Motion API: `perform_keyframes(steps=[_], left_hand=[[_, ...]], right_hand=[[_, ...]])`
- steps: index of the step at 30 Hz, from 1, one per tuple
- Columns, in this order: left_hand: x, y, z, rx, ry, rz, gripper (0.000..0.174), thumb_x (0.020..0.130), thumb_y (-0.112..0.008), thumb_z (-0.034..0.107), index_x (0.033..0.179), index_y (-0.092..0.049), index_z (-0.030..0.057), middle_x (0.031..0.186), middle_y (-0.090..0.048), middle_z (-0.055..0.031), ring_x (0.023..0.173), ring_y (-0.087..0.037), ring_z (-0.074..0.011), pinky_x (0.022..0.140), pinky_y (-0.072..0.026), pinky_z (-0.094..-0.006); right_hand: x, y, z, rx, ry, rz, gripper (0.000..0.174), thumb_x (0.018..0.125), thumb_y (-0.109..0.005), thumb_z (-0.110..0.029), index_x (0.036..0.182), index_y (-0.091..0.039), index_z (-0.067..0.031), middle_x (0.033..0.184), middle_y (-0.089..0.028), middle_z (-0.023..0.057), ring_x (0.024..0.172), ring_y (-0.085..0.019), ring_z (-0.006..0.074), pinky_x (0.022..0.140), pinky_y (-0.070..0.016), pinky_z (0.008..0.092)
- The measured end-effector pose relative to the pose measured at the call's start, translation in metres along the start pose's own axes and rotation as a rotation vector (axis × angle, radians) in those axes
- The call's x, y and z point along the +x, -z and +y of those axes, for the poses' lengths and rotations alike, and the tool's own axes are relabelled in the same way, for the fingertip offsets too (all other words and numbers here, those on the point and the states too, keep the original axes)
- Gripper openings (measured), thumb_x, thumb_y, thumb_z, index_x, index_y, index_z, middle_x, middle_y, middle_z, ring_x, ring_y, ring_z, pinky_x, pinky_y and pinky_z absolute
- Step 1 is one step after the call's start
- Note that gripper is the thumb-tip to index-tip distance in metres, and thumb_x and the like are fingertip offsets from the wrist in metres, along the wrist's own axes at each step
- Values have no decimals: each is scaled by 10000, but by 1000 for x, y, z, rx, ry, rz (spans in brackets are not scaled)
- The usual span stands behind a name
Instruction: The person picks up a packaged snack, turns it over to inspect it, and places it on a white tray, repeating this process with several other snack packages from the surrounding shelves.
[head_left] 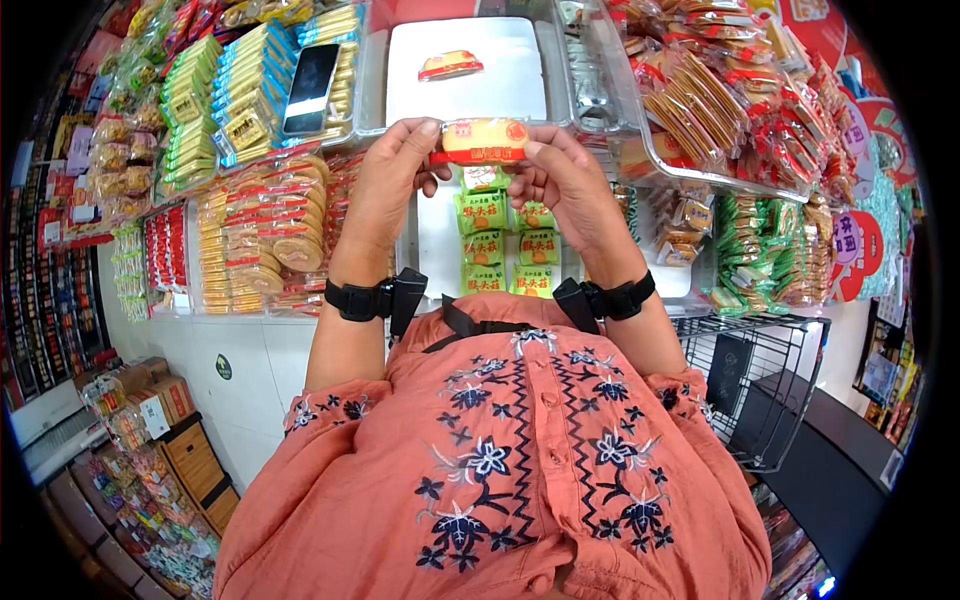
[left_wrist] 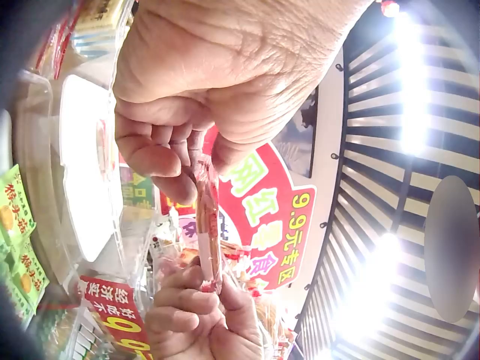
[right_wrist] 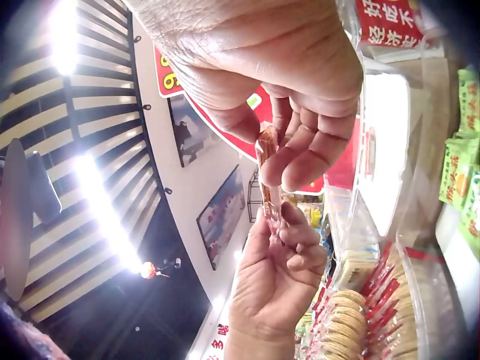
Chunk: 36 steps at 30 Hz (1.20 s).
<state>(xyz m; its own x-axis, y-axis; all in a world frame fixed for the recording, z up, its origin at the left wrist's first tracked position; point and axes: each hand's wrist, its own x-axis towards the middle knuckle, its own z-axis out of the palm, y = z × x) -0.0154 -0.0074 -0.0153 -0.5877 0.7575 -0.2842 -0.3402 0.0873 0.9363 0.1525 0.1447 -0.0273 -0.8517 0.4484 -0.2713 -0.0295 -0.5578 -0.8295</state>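
Both hands hold up one flat packet with a red band and clear wrapper, in front of the chest. The left hand pinches its left end between thumb and fingers; the right hand pinches the right end. Edge-on, the thin packet spans the two hands in the left wrist view, below the left hand. In the right wrist view the packet is pinched by the right hand. A similar packet lies on a white board beyond the hands.
Green packets lie in rows below the hands. A phone rests on wrapped snacks at the left. A clear bin of red packets stands at the right, round biscuits at the left. A wire cart is at lower right.
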Motion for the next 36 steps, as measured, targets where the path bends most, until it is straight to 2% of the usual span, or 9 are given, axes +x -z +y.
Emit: perform_keyframes(steps=[9, 10, 26, 36], left_hand=[[1, -6, -5, -69, 89, -87, 334, 1037, -549, 306, 1207, -566, 19, 1015, -683, -60, 790, -632, -111, 630, -477, -231], [2, -6, -8, -91, 86, -110, 358, 1005, -607, 325, 1188, -575, 19, 1019, -689, -75, 818, -643, -109, 646, -491, -219], [7, -13, -19, -104, 34, -90, 288, 1009, -595, 257, 1169, -599, 17, 1034, -683, -60, 833, -632, -109, 656, -486, -227], [9, -15, -21, -89, 13, -58, 278, 990, -633, 235, 1171, -596, 28, 999, -675, -48, 840, -639, -116, 667, -487, -236]], right_hand=[[9, 6, 5, 27, 15, 31, 327, 978, -573, -194, 1212, -503, 24, 1023, -663, 135, 795, -700, 181, 691, -562, 294], [10, 6, 6, 33, 12, 32, 331, 978, -573, -193, 1214, -499, 27, 1025, -663, 135, 800, -704, 186, 694, -566, 295], [7, 0, 10, 13, -53, -11, 266, 987, -566, -181, 1161, -494, 7, 1074, -665, 154, 862, -712, 207, 734, -586, 307], [10, -1, 17, 20, -81, -42, 255, 977, -572, -176, 1146, -499, 1, 1041, -636, 127, 861, -715, 215, 715, -589, 312]])
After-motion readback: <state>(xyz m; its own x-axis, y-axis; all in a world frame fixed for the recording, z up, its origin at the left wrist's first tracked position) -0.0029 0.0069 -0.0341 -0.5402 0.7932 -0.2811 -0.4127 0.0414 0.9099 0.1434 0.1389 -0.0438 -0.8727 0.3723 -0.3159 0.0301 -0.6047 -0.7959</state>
